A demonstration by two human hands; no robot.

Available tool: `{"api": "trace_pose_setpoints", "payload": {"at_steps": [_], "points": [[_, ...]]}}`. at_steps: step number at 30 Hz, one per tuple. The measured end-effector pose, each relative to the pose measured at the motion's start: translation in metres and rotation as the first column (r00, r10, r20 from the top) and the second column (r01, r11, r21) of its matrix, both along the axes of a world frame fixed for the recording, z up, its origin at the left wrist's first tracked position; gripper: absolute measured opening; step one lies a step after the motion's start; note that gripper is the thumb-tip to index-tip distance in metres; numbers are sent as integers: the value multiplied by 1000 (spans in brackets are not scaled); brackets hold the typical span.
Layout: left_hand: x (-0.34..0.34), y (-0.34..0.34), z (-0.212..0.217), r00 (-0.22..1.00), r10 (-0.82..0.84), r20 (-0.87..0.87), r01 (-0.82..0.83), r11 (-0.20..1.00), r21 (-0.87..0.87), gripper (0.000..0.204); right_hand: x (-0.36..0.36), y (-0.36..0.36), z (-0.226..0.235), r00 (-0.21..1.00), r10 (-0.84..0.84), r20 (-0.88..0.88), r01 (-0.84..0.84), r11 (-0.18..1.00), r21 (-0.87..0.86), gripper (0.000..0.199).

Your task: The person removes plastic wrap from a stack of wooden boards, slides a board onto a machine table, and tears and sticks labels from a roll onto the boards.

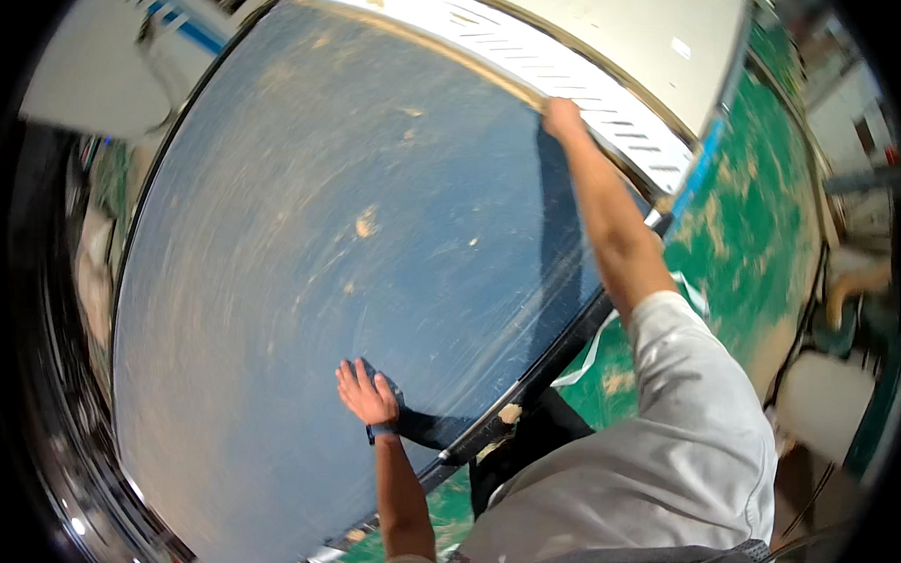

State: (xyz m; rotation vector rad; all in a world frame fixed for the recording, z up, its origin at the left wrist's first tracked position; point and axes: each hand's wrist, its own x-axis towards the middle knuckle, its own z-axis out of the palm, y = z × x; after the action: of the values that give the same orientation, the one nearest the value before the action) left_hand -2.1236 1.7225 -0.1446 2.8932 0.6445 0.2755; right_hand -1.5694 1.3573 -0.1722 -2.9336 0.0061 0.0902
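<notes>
A large blue panel (371,274), scuffed and dusted with pale sawdust, spreads out before me. My left hand (365,392) is over its near part, palm down with fingers spread, casting a shadow beside it; whether the palm touches the surface I cannot tell. A dark band (381,430) circles that wrist. Stretched to the far side, my right hand (562,117) is closed at the light-brown strip (442,46) along the panel's far edge. Its fingertips are hidden behind the hand.
Beyond the strip runs a white slotted plate (522,56), then a cream surface (650,26). Dark edging (514,398) borders the panel's near side. Green flooring (736,212) with sawdust lies to the right, with a white ribbon-like strip (590,354) hanging near the edge.
</notes>
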Motion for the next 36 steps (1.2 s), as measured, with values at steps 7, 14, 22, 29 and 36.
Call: {"api": "trace_pose_setpoints", "payload": {"at_steps": [7, 14, 22, 29, 36], "points": [[-32, 18, 5, 997, 40, 59, -28, 982, -188, 45, -60, 1, 0, 874, 433, 221, -445, 896, 4, 24], [-136, -37, 87, 935, 250, 252, -170, 938, -303, 40, -215, -4, 57, 929, 352, -115, -158, 658, 736, 28], [-350, -14, 54, 833, 524, 176, -528, 849, -31, 50, -481, 109, 118, 865, 483, -135, -249, 646, 721, 28], [-465, 26, 30, 884, 464, 53, -464, 886, -5, 59, -679, 219, 120, 694, 698, -179, -317, 519, 794, 24], [-581, -51, -30, 826, 563, -36, -554, 796, -244, 57, -841, 316, 127, 318, 948, 25, -765, 240, 597, 22]]}}
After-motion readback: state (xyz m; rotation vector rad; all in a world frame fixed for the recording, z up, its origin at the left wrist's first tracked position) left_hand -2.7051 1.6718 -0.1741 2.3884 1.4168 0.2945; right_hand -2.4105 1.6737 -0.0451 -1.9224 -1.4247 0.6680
